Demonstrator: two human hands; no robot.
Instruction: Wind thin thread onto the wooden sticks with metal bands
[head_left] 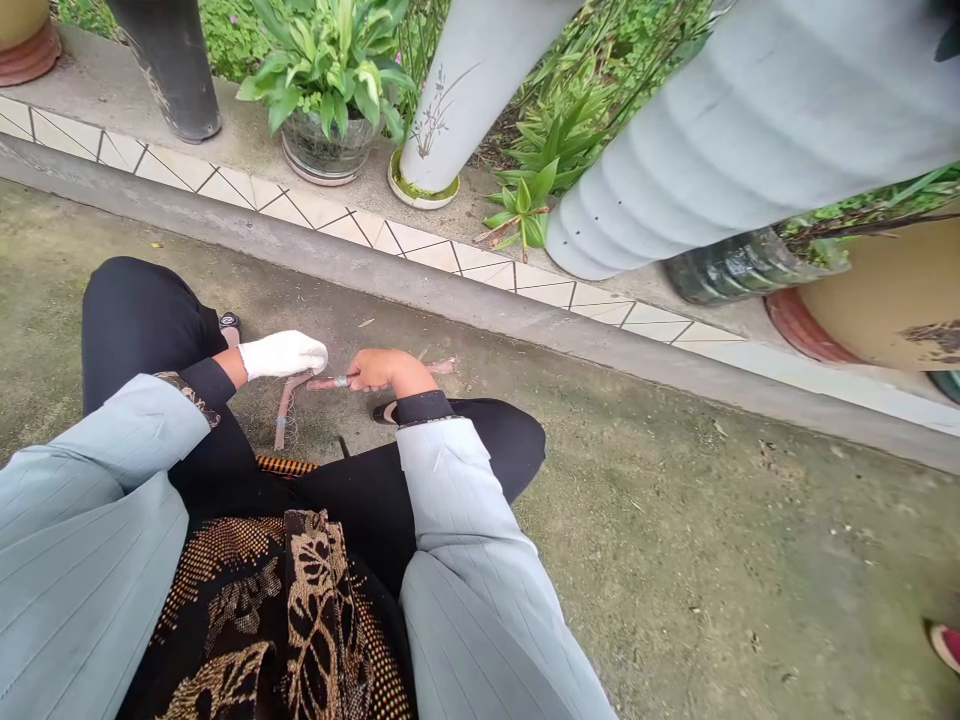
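Circling the straight brown stick, thin silvery wire coils tightly.

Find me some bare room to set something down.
The widest bare patch is the concrete floor between the right knee, tiled ledge and reddish item at the picture's right edge. A smaller patch lies left of the left knee. Between the knees it's crowded: gloved left hand, right hand, brown stick pieces. Planters crowd the ledge.

I'd call this a yard, out in daylight: bare concrete underfoot, stained green in patches. Beside it runs a low ledge trimmed with tiles and lined with pots, greenery growing behind.
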